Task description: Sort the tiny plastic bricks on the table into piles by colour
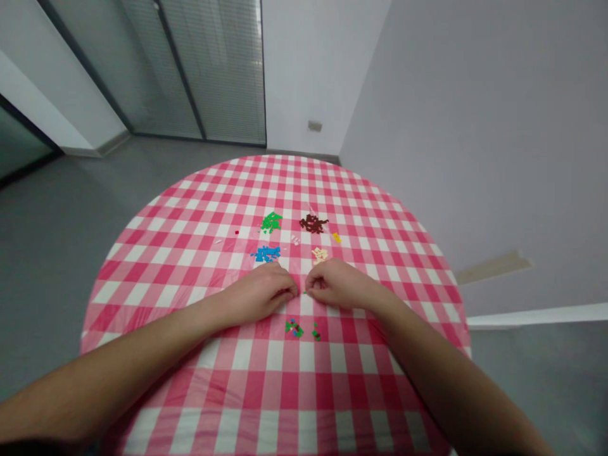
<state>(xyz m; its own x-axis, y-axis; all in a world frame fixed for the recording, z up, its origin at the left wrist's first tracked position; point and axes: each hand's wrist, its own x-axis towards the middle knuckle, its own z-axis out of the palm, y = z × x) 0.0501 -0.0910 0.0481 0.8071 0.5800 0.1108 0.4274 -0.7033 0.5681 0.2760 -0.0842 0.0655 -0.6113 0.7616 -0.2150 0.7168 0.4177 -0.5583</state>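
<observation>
So both hands are up near the middle of the surface, basically meeting. The left hand point(259, 292) and the right hand point(335, 283) are curled in, with their fingertips point(295, 292) almost touching. They look pinched together, but you can't really tell if there's a tiny piece between them.

Right behind the hands, toward the far side, are little piles of tiny plastic bricks. The blue pile point(266, 254) sits just past the left hand, and the cream pile point(320, 254) is just past the right. Further out are the green pile point(270, 222) and the brown pile point(313, 223), with a few yellow bricks point(336, 237) off to the right. On the near side, just below the hands, there's a small mixed bunch of green, red and blue bricks point(294, 328), plus a little green and dark cluster point(316, 331) beside it.

All of it is on a round surface point(285, 392) with a pink and white checked cloth. Around that is a gray floor point(47, 253), and behind it a glass wall with blinds point(213, 69).
</observation>
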